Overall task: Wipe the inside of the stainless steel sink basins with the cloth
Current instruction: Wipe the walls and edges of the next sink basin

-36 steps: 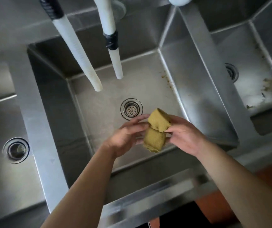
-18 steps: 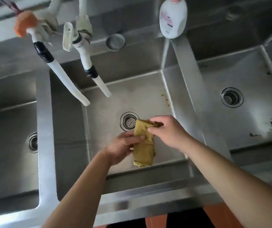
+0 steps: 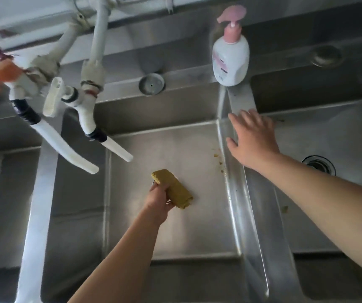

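Cloth (image 3: 172,189) is clamped in left hand (image 3: 158,199) grip; right hand (image 3: 253,136), fingers apart, is braced on divider (image 3: 241,99); stains (image 3: 219,158) are best scrubbed flat.

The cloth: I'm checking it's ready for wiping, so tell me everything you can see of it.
The cloth is mustard yellow with a waffle-like weave, folded into a thick, compact pad. The left hand grips it from its left side, fingers curled round it, over the floor of the middle basin. It lies slanted, one end toward the taps, the other lower right. Whether it touches the steel cannot be told.
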Demonstrator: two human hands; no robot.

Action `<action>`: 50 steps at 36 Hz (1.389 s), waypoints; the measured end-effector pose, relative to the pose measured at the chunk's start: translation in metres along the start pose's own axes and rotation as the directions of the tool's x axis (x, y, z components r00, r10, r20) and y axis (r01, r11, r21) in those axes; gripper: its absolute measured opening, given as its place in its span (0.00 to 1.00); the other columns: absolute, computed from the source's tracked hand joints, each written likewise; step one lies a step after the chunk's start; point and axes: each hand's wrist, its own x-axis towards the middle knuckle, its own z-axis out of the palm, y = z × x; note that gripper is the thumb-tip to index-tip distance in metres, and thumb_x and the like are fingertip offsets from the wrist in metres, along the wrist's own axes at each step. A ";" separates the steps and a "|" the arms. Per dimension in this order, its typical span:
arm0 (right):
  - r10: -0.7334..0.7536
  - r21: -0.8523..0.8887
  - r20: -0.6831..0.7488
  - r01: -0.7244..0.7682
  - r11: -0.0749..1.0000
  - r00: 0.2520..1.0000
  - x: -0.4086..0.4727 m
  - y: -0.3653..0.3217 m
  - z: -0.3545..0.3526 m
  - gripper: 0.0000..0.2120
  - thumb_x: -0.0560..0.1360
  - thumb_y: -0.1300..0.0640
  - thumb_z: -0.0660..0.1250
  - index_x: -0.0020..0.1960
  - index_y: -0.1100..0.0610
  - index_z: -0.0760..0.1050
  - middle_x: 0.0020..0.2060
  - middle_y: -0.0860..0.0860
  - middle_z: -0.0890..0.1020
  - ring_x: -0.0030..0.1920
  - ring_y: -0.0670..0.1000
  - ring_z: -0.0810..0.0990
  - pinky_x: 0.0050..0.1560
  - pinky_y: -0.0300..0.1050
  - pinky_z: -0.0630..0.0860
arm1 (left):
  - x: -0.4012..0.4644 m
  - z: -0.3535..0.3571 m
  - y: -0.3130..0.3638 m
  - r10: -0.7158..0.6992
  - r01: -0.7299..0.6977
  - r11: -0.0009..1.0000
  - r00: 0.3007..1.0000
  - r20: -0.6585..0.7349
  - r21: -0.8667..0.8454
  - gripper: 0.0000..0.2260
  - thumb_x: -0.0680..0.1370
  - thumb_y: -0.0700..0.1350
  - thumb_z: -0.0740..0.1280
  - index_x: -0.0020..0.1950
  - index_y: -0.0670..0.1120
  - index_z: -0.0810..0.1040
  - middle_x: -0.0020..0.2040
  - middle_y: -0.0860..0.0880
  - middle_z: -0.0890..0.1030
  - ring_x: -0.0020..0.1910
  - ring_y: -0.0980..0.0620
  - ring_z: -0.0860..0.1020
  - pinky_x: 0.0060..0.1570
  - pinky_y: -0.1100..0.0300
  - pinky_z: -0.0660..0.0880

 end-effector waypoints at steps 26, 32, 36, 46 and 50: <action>0.007 0.015 -0.327 -0.002 1.000 0.945 0.002 0.008 0.053 0.32 0.74 0.51 0.60 0.77 0.57 0.66 0.74 0.57 0.69 0.76 0.61 0.65 0.67 0.63 0.64 | 0.228 0.114 0.115 0.201 -0.366 0.917 0.769 -0.607 -0.161 0.22 0.82 0.39 0.57 0.76 0.52 0.68 0.65 0.46 0.77 0.65 0.43 0.76 0.61 0.59 0.69; 0.017 0.046 -0.314 -0.003 0.999 0.949 0.002 0.005 0.051 0.33 0.73 0.52 0.62 0.77 0.57 0.67 0.74 0.57 0.70 0.76 0.61 0.65 0.66 0.63 0.66 | 0.214 0.143 0.121 0.162 -0.428 0.818 0.813 -0.559 -0.384 0.27 0.80 0.33 0.57 0.79 0.50 0.65 0.69 0.47 0.76 0.56 0.46 0.78 0.58 0.59 0.72; 0.014 0.048 -0.311 0.000 0.999 0.950 0.001 0.006 0.052 0.33 0.73 0.52 0.62 0.77 0.57 0.66 0.74 0.58 0.69 0.76 0.62 0.65 0.66 0.64 0.65 | 0.207 0.148 0.103 0.241 -0.448 0.836 0.818 -0.522 -0.316 0.25 0.79 0.35 0.58 0.76 0.48 0.70 0.70 0.48 0.76 0.64 0.46 0.77 0.69 0.54 0.71; 0.001 0.047 -0.348 0.016 0.999 0.937 0.002 0.007 0.056 0.31 0.73 0.52 0.60 0.76 0.57 0.67 0.74 0.58 0.69 0.75 0.61 0.64 0.66 0.65 0.67 | 0.173 0.188 0.070 0.334 -0.417 0.875 0.888 -0.316 -0.246 0.23 0.80 0.35 0.59 0.75 0.46 0.71 0.69 0.51 0.76 0.67 0.50 0.75 0.69 0.61 0.68; -0.005 0.023 -0.369 0.015 1.000 0.930 0.002 0.008 0.056 0.31 0.74 0.51 0.58 0.76 0.57 0.67 0.74 0.57 0.69 0.75 0.61 0.65 0.67 0.65 0.66 | 0.165 0.185 0.047 0.380 -0.380 0.925 0.925 -0.017 -0.002 0.20 0.81 0.34 0.61 0.72 0.45 0.75 0.67 0.47 0.79 0.65 0.48 0.77 0.71 0.51 0.70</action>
